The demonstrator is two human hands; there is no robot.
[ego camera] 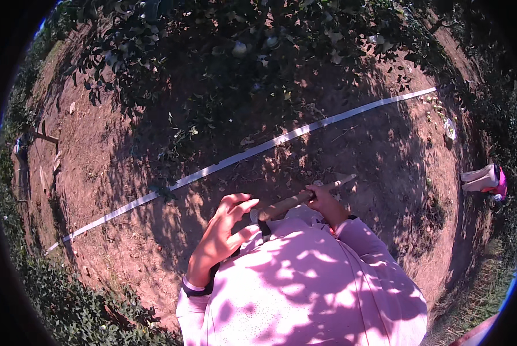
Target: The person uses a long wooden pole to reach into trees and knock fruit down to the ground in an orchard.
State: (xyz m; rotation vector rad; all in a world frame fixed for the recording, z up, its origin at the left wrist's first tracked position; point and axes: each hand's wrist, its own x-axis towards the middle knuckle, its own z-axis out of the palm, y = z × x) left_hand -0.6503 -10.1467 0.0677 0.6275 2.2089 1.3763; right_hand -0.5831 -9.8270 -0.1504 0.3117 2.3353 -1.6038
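Note:
My right hand (323, 200) is closed around the wooden handle (286, 205) of a long-handled tool held across my front. The handle's narrow far end points up and right over the soil. At its thick end, close to my body, sits a small pale and dark head (263, 228); its exact kind cannot be made out. My left hand (226, 231) is beside that end, fingers spread and curved, with a gap between fingertips and tool. Nothing is seen in the left palm.
A long flat white strip (250, 152) crosses the bare soil diagonally. Leafy fruit-tree branches (240, 49) hang ahead. At right, several green fruits (433, 106) lie near a white container (449, 129), and another person (485, 179) is farther back. Shrubs (81, 302) grow at lower left.

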